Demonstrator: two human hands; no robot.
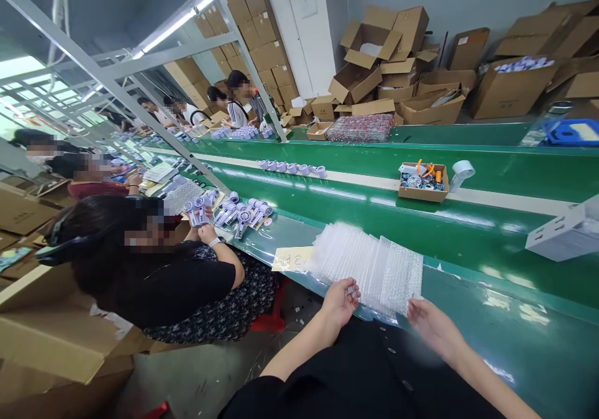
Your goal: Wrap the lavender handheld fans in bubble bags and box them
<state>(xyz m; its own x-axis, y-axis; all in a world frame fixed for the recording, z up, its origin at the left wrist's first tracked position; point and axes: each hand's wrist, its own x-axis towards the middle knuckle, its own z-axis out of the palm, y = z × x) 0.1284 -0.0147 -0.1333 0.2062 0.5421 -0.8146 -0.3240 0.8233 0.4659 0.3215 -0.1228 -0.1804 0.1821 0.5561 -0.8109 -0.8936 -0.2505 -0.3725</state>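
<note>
A fanned row of clear bubble-wrap bags (365, 263) lies overlapping on the green bench in front of me. My left hand (341, 302) is at the near edge of the row, palm turned up and fingers curled closed. Whatever is between those fingertips, if anything, is too small to make out. At the right end of the row, my right hand (431, 320) has its thumb and fingertips pinched at the near corner of the last bag. Under the left end of the bags lies a yellow paper sheet (291, 259) with handwriting.
A seated co-worker (154, 269) on my left holds white-purple handheld fans, with more fans (243, 213) piled alongside. Across the belt stand a small parts box (423, 191), a tape roll (463, 169) and a row of fans (292, 168). A white box (566, 232) stands at right.
</note>
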